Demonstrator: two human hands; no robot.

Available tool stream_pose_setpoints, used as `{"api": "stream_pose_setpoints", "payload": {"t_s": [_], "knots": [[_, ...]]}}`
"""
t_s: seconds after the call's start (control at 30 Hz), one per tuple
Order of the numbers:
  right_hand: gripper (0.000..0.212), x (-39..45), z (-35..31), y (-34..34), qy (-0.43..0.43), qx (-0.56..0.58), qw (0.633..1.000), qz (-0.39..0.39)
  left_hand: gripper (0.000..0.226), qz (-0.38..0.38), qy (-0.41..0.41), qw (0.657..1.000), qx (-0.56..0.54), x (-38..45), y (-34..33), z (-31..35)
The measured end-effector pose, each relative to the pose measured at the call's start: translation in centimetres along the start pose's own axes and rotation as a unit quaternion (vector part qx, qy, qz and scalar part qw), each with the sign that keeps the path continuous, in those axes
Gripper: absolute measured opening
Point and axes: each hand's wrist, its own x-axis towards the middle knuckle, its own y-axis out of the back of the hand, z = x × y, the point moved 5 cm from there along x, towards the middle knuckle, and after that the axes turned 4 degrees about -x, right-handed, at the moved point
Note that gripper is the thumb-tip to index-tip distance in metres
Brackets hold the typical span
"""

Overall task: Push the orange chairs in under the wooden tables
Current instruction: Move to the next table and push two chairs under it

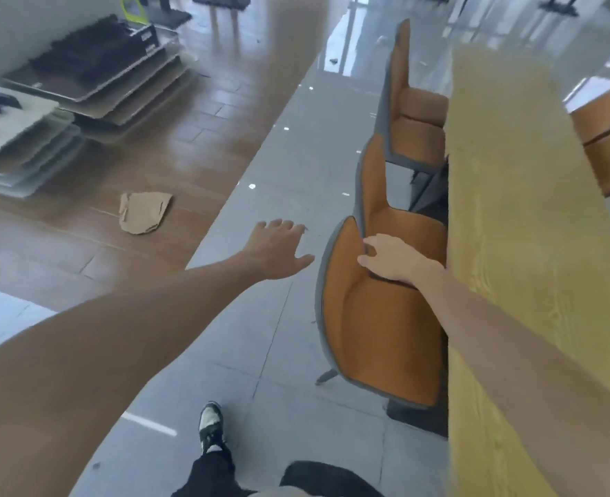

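Right grip: my right hand (391,258) rests on the top of the backrest of the nearest orange chair (379,317), fingers curled over its upper edge, holding it.
Left grip: my left hand (278,245) hangs in the air over the grey tiled floor (278,156), fingers spread wide and holding nothing, just beside the chair's back but apart from it.
Nearest chair: its seat is tucked beneath the long left edge of the wooden counter (511,245); the backrest leans out toward the aisle, and one grey leg shows on the floor below it.
Second chair (379,188): next along the same edge, its seat also under the counter, its back touching or just behind the back of the nearest one; I cannot tell which.
Third chair (404,102): farther along that edge, seat partly under the counter.
Fourth chair (608,138): orange, at the counter's opposite long edge, only partly in view.
My foot: a black-and-white shoe (210,425) on the tiles in the aisle.
Elsewhere: a scrap of cardboard (144,211) on the brown wood-look floor, and stacked flat panels (81,84) beyond it.
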Motion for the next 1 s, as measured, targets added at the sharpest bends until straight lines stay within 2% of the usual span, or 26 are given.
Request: {"api": "stream_pose_setpoints", "payload": {"t_s": [0.07, 0.2, 0.3, 0.47, 0.6, 0.7, 0.8, 0.83, 0.87, 0.9, 0.93, 1.0], "knots": [[0.064, 2.1, 0.0, 1.0, -0.038, 0.029, 0.998, 0.028, 0.064, -0.003, -0.064, 0.998, 0.004, 4.0, 0.7, -1.4], [0.062, 4.8, 0.4, 2.9, -0.104, 0.078, 0.986, 0.106, 0.061, -0.056, -0.157, 0.986, 0.009, 11.3, 1.5, -2.5], [0.065, 6.5, 2.2, 3.5, -0.172, 0.123, 0.961, 0.178, 0.061, -0.084, -0.223, 0.971, 0.022, 18.0, 1.8, -2.0], [0.076, 10.1, 6.1, 0.9, -0.304, 0.205, 0.909, 0.198, 0.075, -0.117, -0.339, 0.933, 0.037, 27.7, -0.8, 0.6], [0.085, 12.5, 7.2, -2.0, -0.374, 0.281, 0.866, 0.176, 0.090, -0.179, -0.405, 0.891, 0.098, 33.5, -4.2, 2.4], [0.095, 13.3, 6.6, -4.2, -0.406, 0.358, 0.828, 0.151, 0.093, -0.207, -0.434, 0.863, 0.157, 37.4, -6.1, 4.1], [0.110, 14.1, 3.9, -6.7, -0.407, 0.455, 0.789, 0.069, 0.089, -0.225, -0.475, 0.824, 0.213, 40.5, -8.1, 5.6], [0.108, 14.6, 2.6, -7.6, -0.404, 0.494, 0.769, 0.036, 0.087, -0.232, -0.486, 0.810, 0.232, 41.6, -8.8, 6.0], [0.093, 15.2, 1.4, -8.1, -0.404, 0.517, 0.754, 0.008, 0.083, -0.241, -0.498, 0.794, 0.252, 42.7, -9.4, 6.3], [0.071, 15.9, 0.5, -8.4, -0.411, 0.521, 0.748, -0.004, 0.076, -0.249, -0.512, 0.775, 0.274, 43.7, -10.0, 6.4], [0.055, 16.6, -0.2, -8.5, -0.419, 0.516, 0.747, 0.000, 0.068, -0.259, -0.524, 0.757, 0.292, 44.7, -10.6, 6.4], [0.044, 17.9, -1.2, -8.3, -0.448, 0.480, 0.754, 0.024, 0.054, -0.275, -0.553, 0.723, 0.309, 46.5, -12.0, 6.0]]}}
